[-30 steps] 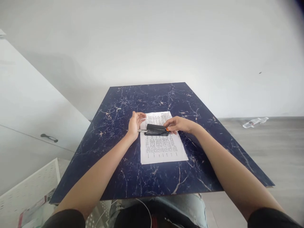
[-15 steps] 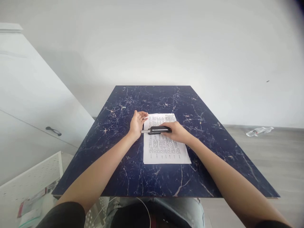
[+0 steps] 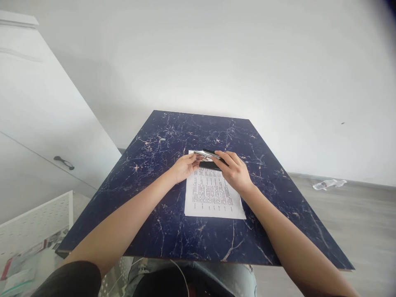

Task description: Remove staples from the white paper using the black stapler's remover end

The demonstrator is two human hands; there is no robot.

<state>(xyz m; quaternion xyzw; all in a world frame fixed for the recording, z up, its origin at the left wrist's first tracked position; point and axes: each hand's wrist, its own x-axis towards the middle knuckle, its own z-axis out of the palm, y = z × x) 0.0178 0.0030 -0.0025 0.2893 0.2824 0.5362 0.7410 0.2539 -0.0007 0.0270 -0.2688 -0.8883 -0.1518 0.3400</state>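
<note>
A black stapler (image 3: 210,166) is held above the printed sheets (image 3: 213,200), its jaws spread apart and a metal strip showing between them. My right hand (image 3: 234,169) is closed around its rear end. At the front end, the fingers of my left hand (image 3: 185,168) pinch the tip of the metal part; whether a staple is between them is too small to tell. The sheets lie on the dark blue marbled table (image 3: 163,235), and both hands cover part of their upper half.
To the left stand a white cabinet (image 3: 40,103) with a dark handle and a white perforated basket (image 3: 40,210) with packets in it. A clear plastic wrapper (image 3: 329,184) lies on the floor at the right. A white cable (image 3: 182,274) hangs over my lap.
The stapler has been lifted and tilted, and its jaws are now apart. My left hand has moved right onto its front end. My head view has shifted slightly.
</note>
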